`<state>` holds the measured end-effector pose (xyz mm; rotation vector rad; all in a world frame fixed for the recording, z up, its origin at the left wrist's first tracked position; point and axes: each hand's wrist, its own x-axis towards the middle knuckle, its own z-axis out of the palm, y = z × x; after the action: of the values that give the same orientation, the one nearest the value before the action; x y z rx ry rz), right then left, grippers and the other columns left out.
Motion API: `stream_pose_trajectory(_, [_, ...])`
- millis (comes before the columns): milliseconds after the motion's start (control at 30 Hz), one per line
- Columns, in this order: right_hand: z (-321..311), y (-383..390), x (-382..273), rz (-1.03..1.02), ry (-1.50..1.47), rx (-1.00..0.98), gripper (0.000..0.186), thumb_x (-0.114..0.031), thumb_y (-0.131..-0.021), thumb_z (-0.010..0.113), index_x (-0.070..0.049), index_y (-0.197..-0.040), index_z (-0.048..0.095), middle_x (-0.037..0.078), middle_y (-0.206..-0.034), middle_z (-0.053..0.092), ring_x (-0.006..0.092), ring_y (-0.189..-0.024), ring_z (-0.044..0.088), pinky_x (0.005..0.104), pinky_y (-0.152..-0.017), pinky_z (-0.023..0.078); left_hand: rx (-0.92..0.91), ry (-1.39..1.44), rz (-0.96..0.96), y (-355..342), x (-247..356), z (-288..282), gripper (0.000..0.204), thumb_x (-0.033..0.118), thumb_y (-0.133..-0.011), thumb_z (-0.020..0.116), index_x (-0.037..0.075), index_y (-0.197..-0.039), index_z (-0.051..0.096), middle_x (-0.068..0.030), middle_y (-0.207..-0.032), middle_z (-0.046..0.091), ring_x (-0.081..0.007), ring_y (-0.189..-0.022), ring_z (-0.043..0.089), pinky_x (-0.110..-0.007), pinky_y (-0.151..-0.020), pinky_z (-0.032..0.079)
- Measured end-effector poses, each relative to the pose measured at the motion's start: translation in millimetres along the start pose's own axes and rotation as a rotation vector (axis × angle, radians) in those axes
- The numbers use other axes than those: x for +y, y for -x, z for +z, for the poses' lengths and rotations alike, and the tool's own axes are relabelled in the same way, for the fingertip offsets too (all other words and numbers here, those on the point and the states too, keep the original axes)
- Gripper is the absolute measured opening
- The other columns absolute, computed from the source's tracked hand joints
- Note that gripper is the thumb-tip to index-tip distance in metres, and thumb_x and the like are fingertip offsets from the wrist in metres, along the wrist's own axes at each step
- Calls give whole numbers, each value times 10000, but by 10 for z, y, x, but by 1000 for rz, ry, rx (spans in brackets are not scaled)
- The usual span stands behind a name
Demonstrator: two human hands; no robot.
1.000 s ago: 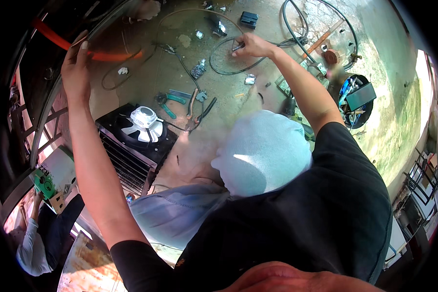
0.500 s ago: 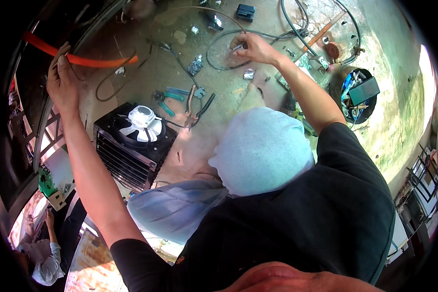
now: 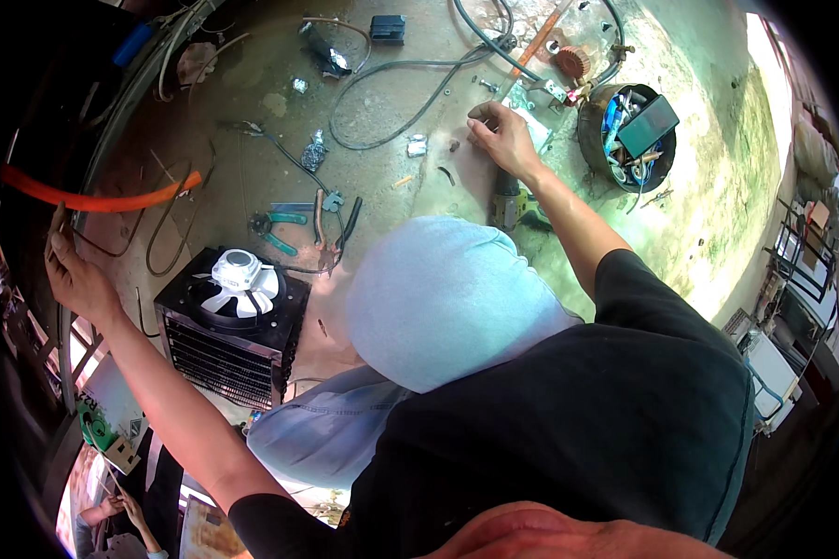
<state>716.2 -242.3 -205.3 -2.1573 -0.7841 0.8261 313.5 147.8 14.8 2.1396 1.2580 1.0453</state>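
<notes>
At the far left, my left hand has its fingers closed on a thin brown tube, below a curved orange hose. My right hand is curled above the floor, right of a looped grey cable and above a power tool; whatever its fingertips hold is hidden. A black finned unit with a white fan lies below my left hand's side. Pliers and cutters lie mid-floor, near crumpled foil.
A round container of tools stands at the right beside hoses and a brass fitting. A black block lies at top. A dark frame borders the left. A co-worker's hands show bottom left. Stacked metal items are far right.
The view has shifted, moving the scene left. My right hand has left the cable loop toward the power tool. My left hand has moved down and left along the thin tube.
</notes>
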Motion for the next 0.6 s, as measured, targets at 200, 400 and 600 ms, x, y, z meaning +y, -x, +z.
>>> stream_pose_trajectory(200, [7, 514, 232, 66, 88, 1, 263, -210, -898, 696, 33, -997, 682, 208, -916, 697, 320, -870, 692, 405, -805, 538, 67, -100, -125, 25, 65, -68, 431, 263, -1102, 450, -75, -1321, 603, -183, -1305, 669, -282, -1213, 650, -370, -1010, 537])
stream_pose_trajectory(400, [-64, 576, 246, -20, 288, 9, 243, -211, -898, 673, 2, -1015, 659, 212, -1004, 674, 404, -946, 660, 456, -856, 528, 43, -90, -141, 63, 249, -98, 446, 294, -1110, 439, -58, -1308, 628, -136, -1305, 674, -242, -1180, 658, -342, -1007, 536])
stream_pose_trajectory(600, [156, 928, 136, -159, 242, -276, 199, -211, -874, 653, -37, -968, 629, 181, -970, 647, 406, -942, 644, 484, -831, 518, 7, -156, -149, 117, 242, -86, 431, 299, -1108, 413, 34, -1392, 599, -138, -1353, 648, -266, -1234, 638, -340, -814, 616])
